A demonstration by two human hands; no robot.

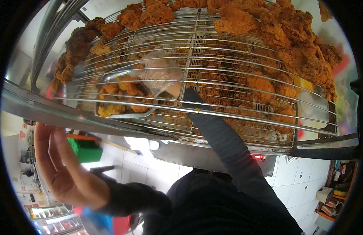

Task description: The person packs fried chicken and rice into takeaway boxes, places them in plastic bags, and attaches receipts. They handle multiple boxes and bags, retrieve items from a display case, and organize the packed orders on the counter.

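Observation:
My right hand (161, 73), in a clear plastic glove, reaches under the upper wire rack (244, 114). Beside it, a shallow metal tray (140, 114) holds several pieces of fried chicken (128, 87). The rack bars and the crinkled glove obscure its fingers, so whether they grip a piece is unclear. My bare left hand (73, 172) is raised at the left, fingers stretched upward. Its fingertips meet the lower edge of the cabinet's glass door or panel (85, 121), and nothing shows in its palm.
Fried chicken (281, 29) is heaped along the back and right of the upper rack, with a darker row (77, 45) on the left. Below lies a crumb-covered shelf (224, 92) with more pieces. A green box (85, 150) and white tiled floor (128, 168) appear beneath the cabinet.

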